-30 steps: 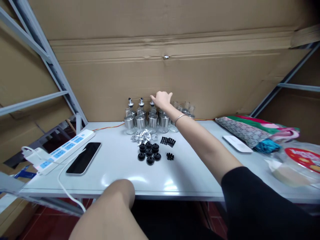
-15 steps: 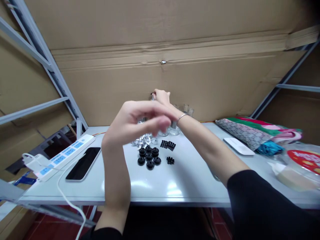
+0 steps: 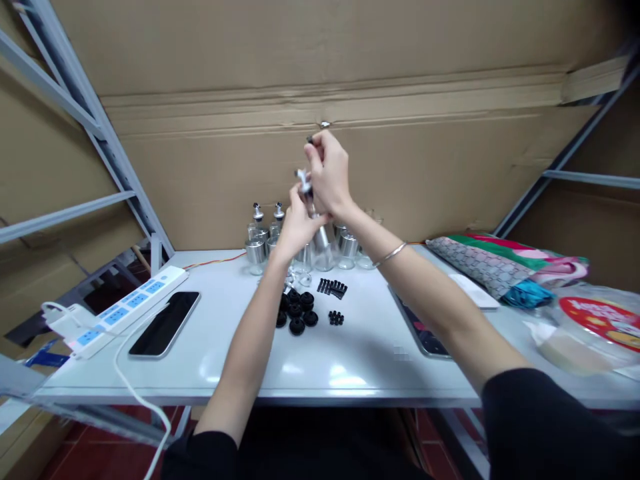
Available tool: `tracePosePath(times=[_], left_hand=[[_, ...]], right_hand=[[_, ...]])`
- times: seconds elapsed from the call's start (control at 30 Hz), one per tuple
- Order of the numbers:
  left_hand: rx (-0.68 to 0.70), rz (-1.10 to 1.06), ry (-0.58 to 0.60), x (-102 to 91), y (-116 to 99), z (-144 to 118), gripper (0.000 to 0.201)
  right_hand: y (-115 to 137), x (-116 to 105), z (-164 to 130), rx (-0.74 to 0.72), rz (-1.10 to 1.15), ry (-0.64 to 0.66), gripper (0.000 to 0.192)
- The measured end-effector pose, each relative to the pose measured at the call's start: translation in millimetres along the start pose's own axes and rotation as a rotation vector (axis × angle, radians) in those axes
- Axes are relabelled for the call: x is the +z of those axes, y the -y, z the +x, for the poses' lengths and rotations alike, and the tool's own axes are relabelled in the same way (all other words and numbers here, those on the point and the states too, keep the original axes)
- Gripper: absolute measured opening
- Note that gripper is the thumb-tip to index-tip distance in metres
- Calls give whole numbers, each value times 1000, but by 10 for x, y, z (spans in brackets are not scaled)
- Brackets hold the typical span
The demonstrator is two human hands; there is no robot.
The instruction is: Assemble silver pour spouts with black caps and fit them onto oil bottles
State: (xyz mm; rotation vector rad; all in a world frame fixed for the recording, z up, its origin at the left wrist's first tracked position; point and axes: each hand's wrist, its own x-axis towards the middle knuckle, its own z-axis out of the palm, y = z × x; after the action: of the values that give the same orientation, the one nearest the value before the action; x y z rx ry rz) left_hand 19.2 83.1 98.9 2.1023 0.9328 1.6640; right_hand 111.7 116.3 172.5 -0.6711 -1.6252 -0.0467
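A white table bore black caps just below the left hand, glass bottles beside it, and a phone and power strip well left of it.

text: none legible | red packet label (print blurred)

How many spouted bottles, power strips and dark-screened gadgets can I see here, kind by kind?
Spouted bottles standing on the table: 2
Held bottle, between left hand and right hand: 1
Power strip: 1
Dark-screened gadgets: 2, a phone and one partly under the right forearm
Total: 6
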Motion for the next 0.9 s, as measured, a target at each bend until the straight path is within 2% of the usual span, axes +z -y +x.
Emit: tracePosePath(times=[0.07,0.17,0.3,0.37,0.5,0.57,0.63,0.83,0.9], left_hand=[[-45,53,-7,215,43,-17,32],[-10,48,-46,333,54,-31,25],[-10,-23,-120,210,37,-6,19],[-39,-75,-126,104,29,16,15],[-44,-174,-125,-83,-12,50,17],[-35,-187,-162,-117,-49,55,20],[-35,-194,-202,-97,-91,49,22],[-109,-240,-340,93,-200,-21,15],[-139,-256,-336,127,-229,-41,13]], right_hand=[[-20,63,-150,-13,40,18,31],[-62,43,-329,5,75,8,32],[-106,-142,-519,106,134,-84,31],[-107,-246,-595,168,165,-85,27],[-60,-365,-704,310,281,98,25],[-33,-340,-753,393,362,162,24],[-16,-255,-812,463,383,147,23],[19,33,-1004,524,192,72,26],[39,54,-1053,523,172,47,25]])
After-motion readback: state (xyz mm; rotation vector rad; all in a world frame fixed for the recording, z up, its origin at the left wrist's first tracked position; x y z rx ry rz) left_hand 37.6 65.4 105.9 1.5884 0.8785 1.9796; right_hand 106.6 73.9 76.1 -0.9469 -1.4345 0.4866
